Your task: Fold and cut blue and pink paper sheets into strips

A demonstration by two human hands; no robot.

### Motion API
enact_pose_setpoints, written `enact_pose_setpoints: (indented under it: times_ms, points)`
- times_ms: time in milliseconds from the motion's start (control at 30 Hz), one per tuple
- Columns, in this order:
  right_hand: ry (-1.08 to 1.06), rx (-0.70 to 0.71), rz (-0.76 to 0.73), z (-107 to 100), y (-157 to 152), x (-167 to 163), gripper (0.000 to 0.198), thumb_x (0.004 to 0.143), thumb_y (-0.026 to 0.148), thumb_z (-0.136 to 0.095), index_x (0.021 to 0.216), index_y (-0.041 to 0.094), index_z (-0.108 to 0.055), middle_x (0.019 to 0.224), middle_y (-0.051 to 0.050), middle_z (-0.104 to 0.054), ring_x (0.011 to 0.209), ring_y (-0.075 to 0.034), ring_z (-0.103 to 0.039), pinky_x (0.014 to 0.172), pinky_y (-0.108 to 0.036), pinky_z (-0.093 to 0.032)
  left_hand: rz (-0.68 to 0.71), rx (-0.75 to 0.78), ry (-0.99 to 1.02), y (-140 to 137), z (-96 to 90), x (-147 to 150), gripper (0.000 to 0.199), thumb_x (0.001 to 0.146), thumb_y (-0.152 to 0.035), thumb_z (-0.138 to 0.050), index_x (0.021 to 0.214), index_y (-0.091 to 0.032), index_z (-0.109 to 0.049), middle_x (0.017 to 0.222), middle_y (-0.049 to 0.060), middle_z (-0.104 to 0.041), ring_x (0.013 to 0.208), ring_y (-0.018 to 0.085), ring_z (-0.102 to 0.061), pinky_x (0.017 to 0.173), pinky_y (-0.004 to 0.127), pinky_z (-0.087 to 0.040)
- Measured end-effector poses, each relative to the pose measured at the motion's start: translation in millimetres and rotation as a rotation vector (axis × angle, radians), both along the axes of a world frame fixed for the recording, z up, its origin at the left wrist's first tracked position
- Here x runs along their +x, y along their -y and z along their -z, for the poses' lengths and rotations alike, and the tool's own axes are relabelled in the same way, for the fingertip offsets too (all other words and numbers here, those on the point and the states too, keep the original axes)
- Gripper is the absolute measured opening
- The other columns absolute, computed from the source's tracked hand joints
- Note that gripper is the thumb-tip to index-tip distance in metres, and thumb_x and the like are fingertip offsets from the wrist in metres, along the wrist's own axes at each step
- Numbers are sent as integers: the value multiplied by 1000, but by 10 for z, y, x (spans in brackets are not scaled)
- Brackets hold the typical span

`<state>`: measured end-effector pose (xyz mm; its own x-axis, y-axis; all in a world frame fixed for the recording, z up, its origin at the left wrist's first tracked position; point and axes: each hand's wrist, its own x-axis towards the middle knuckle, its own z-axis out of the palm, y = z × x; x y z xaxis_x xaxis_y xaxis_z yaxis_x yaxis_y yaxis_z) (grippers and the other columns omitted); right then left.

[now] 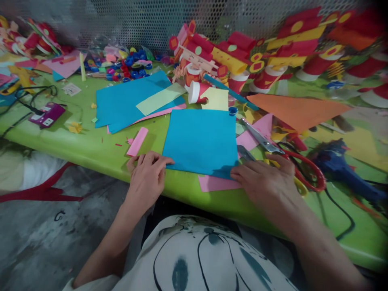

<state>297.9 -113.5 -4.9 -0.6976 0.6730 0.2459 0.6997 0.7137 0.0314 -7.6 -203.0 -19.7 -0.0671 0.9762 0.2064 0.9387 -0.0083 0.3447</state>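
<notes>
In front of me a sheet of blue paper (201, 139) lies on the green tabletop. My left hand (148, 169), fingers bent, grips its near left corner. At the near right corner my right hand (266, 176) has its fingers closed on the sheet's edge, the thumb side hidden. A pink paper piece (216, 184) sticks out from under the blue sheet by the right hand. Just beyond that hand lie scissors with red handles (315, 171) and another pair with yellow handles (274, 160). A folded pink strip (138, 141) rests beyond my left hand.
More blue sheets (127, 99) with a pale green strip (160, 99) lie beyond. Orange paper (298, 109) and a blue glue gun (342, 165) are at right. Red and yellow paper-and-cup models (230, 52) line the back. A purple box with cables (48, 115) sits left.
</notes>
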Motion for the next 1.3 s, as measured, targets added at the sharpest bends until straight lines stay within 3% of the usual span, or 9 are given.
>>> enact_pose_setpoints:
  times_ms: [133, 267, 367, 467, 700, 833, 1000, 1167, 1300]
  points:
    - [51, 26, 8, -39, 26, -33, 33, 101, 9, -45, 83, 24, -68, 77, -3, -66, 78, -22, -62, 105, -51, -35, -7, -3, 3, -4, 2, 5, 35, 108, -12, -49, 121, -31, -76, 114, 7, -71, 113, 29, -64, 106, 50, -39]
    - [99, 44, 29, -83, 67, -65, 35, 106, 14, -44, 81, 24, -66, 80, -6, -66, 83, -24, -62, 106, -53, -37, -33, 18, 19, -8, -2, 34, 30, 110, -14, -49, 126, -29, -70, 117, 6, -72, 112, 28, -65, 108, 49, -39]
    - [81, 107, 71, -64, 100, -62, 26, 109, 25, -50, 94, 23, -71, 98, -12, -72, 95, -30, -63, 107, -55, -37, -75, 75, 76, -11, 0, 78, 26, 108, -12, -51, 128, -26, -63, 115, 6, -72, 111, 27, -66, 108, 47, -41]
    - [42, 122, 46, -14, 115, -58, 21, 107, 21, -50, 109, 24, -71, 112, -13, -74, 104, -31, -62, 104, -51, -37, -116, 125, 72, -16, 2, 126, 24, 106, -9, -54, 123, -25, -63, 113, 6, -70, 112, 27, -65, 106, 46, -41]
    - [138, 133, -174, -38, 90, -112, 45, 100, 5, -45, 131, 29, -67, 93, -3, -70, 86, -22, -60, 87, -41, -33, 3, 67, -139, -30, -40, 190, 36, 101, 2, -51, 92, -26, -72, 99, 4, -66, 93, 24, -60, 93, 46, -37]
    - [208, 131, -201, -59, 69, -131, 70, 92, 0, -47, 149, 37, -60, 88, 1, -68, 75, -19, -56, 79, -41, -29, 80, 104, -181, -35, -31, 188, 30, 103, 0, -55, 92, -24, -71, 106, 4, -74, 101, 23, -65, 94, 44, -39]
    - [159, 37, -161, -83, 117, -205, 60, 94, 3, -50, 137, 39, -71, 87, 0, -68, 74, -19, -55, 87, -42, -33, 200, 197, -329, -35, 8, 152, 22, 104, -3, -57, 100, -19, -72, 114, 8, -78, 108, 25, -68, 91, 39, -50]
    - [272, 129, -166, -102, 147, -242, 58, 95, 3, -50, 137, 37, -71, 85, -2, -68, 76, -22, -55, 86, -45, -35, 240, 230, -442, 34, -15, 283, 28, 105, -1, -50, 112, -12, -75, 125, 16, -77, 112, 27, -71, 92, 38, -58]
    - [273, 197, -215, -73, 106, -225, 32, 93, 3, -55, 94, 27, -76, 84, -3, -67, 76, -20, -55, 86, -44, -34, 325, 314, -352, 44, 63, 587, 34, 111, -16, -49, 136, -13, -72, 147, 16, -72, 129, 28, -67, 109, 42, -57]
